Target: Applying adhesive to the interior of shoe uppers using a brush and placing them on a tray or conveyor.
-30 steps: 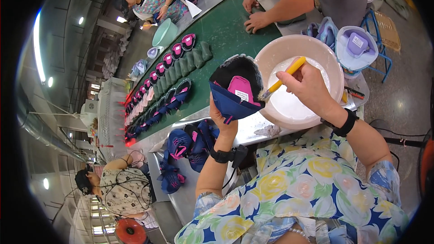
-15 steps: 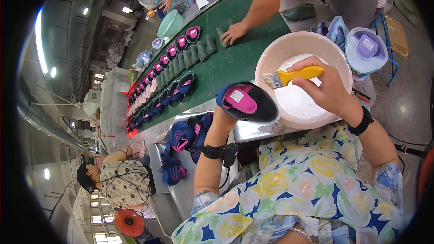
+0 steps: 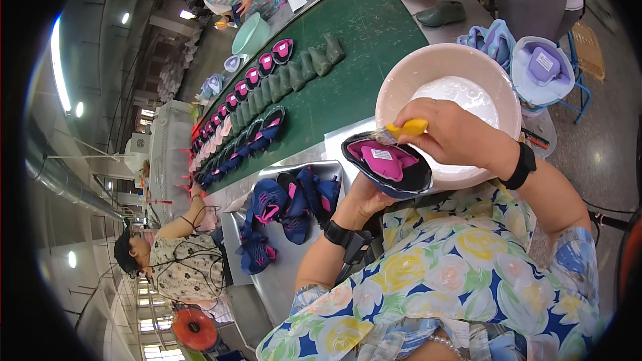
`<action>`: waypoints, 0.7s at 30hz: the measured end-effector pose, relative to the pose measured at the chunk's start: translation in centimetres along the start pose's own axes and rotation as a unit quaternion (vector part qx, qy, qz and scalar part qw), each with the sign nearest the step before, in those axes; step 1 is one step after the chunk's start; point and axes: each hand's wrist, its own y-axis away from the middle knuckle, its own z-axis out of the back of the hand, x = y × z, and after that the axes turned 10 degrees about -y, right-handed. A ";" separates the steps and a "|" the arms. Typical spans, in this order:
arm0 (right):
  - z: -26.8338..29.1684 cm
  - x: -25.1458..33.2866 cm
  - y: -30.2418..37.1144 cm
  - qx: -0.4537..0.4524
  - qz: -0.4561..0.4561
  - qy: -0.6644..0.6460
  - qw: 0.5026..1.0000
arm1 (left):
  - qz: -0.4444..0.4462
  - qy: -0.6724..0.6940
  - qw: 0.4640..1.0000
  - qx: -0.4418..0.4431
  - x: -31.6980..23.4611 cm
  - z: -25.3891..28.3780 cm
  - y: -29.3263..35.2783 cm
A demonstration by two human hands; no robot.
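My left hand (image 3: 366,199) grips a dark blue shoe upper (image 3: 420,175) from beneath, its black-edged underside turned up and its pink lining with a white label showing. Closed around a yellow-handled brush (image 3: 410,128) is my right hand (image 3: 447,130). The bristles meet the upper's edge at its far side. Just beyond, a pale pink basin (image 3: 394,87) holds white liquid (image 3: 471,99); my right hand is over its near part. The left fingers are partly hidden under the upper.
A green conveyor belt (image 3: 361,27) carries rows of shoe uppers and green lasts (image 3: 319,61). Left of me, a steel tray (image 3: 281,277) holds several blue uppers. Right of the basin are purple uppers (image 3: 545,63). A dark last (image 3: 441,15) lies beyond. Co-workers stand around.
The brush has moved from above the basin down to the upper's edge. The upper has shifted right and nearer, and tilted. A co-worker's hand has left a last on the belt.
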 end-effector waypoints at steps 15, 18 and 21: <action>2.1 0.7 -0.1 -0.097 0.022 -0.066 0.993 | -0.205 -0.370 0.889 -0.174 -2.3 -1.7 1.8; 1.5 0.6 0.0 -0.050 0.053 0.010 0.997 | -0.282 -0.404 0.863 -0.114 -2.0 -2.0 1.5; 2.1 0.4 1.0 -0.032 0.008 0.009 0.999 | -0.323 -0.405 0.836 -0.182 -1.8 -1.8 1.1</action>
